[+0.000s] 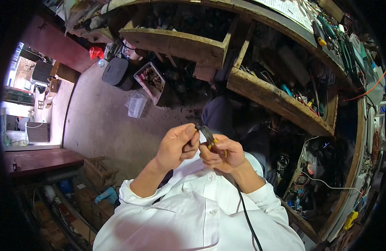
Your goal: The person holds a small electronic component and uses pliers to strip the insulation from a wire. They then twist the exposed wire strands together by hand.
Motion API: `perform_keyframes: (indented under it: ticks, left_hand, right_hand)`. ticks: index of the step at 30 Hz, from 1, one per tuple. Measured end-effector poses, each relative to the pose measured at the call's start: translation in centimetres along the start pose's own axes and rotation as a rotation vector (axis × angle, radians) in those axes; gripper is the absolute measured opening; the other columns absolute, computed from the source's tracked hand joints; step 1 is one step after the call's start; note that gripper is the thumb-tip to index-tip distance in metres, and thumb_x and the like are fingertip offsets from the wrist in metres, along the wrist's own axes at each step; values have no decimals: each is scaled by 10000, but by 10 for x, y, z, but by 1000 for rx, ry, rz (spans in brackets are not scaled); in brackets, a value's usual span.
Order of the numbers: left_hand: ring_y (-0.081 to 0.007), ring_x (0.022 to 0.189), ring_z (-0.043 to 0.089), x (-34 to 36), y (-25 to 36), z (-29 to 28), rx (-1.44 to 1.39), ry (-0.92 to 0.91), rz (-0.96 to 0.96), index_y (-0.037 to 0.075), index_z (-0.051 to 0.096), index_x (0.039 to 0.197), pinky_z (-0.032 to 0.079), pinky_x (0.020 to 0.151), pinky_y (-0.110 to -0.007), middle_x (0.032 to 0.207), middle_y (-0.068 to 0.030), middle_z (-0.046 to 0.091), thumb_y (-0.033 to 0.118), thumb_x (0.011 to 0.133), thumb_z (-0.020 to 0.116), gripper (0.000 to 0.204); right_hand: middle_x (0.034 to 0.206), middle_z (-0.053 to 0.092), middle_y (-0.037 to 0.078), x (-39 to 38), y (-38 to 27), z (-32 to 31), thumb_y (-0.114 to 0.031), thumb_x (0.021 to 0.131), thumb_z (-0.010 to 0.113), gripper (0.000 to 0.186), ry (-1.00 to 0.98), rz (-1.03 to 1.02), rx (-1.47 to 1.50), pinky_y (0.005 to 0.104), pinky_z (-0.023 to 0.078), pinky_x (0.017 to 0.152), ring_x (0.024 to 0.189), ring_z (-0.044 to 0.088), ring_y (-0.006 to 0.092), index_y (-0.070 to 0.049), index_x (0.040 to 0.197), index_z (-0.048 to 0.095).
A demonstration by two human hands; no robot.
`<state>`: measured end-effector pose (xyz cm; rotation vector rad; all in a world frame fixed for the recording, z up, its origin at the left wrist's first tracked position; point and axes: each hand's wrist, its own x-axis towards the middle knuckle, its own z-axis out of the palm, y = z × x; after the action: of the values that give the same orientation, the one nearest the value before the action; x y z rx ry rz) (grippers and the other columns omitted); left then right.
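My right hand (223,154) is wrapped round the yellow handles of a pair of pliers (207,134), in front of my chest. The dark jaws of the pliers point up and left, toward my left fingertips. My left hand (178,144) is closed in a pinch between thumb and forefinger. A small dark piece with a bit of orange shows at that pinch, too small to name, and I cannot tell whether the jaws grip it. A black cable (245,209) runs down over the white shirt from below my right wrist; its upper end is hidden.
Two open wooden drawers, one ahead (176,42) and one to the right (280,96), jut from the workbench, filled with tools and parts. A bin of scraps (153,81), a dark grey container (115,72) and clear plastic wrap (136,104) are on the floor (105,121). A wooden stool (100,172) stands left.
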<state>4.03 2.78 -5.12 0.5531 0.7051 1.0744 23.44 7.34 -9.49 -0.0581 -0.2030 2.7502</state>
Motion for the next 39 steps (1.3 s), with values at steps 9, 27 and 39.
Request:
perform_keyframes:
  ticks: [9,27,39]
  left_hand:
    - [-64,481,315,2,1,3,-52,174,33,108,442,878,268,420,-214,628,17,358,445,1073,427,389]
    - [-37,528,378,0,-12,3,300,251,179,50,532,886,312,457,-204,651,27,459,243,1036,590,251]
    - [-37,523,415,-5,-6,13,602,332,175,22,578,861,327,466,-212,606,24,502,261,1063,534,316]
  right_hand:
    - [824,473,92,-1,-7,28,-106,827,713,224,417,-464,-1492,321,384,673,766,478,197,17,774,534]
    - [862,508,147,2,-3,36,-117,783,700,196,461,-596,-1711,392,384,770,841,500,292,12,766,554]
    - [713,470,135,1,3,35,-48,840,653,207,486,-598,-1748,371,372,528,581,473,261,22,734,490]
